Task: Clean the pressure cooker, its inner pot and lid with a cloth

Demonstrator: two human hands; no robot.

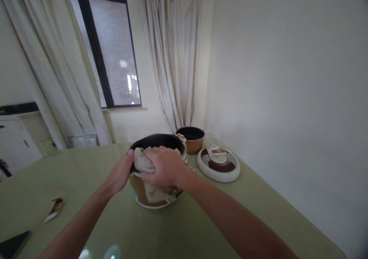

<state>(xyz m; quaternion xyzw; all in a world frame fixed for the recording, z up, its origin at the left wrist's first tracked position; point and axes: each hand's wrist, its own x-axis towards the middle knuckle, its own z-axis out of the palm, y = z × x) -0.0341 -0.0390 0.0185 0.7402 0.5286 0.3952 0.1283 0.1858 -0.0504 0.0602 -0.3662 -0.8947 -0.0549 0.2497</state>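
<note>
A rice cooker (pixel 138 188) with a gold-brown side, dark inside and white bottom edge stands upright on the green table. My left hand (pixel 120 172) grips its rim at the left, thumb on top. Bunched in my right hand (pixel 165 167) is a pale cloth (pixel 143 161), pressed over the near rim. The cloth's loose end hangs down the front of the cooker and covers part of its side. My right hand hides much of the opening.
Behind the cooker sits a gold pot (pixel 195 146) with a black inside. A round white-rimmed lid (pixel 232 169) lies to its right, near the wall. A brown-and-white scrap (pixel 54 209) and a dark flat device (pixel 14 243) lie on the table (pixel 94 167) at left.
</note>
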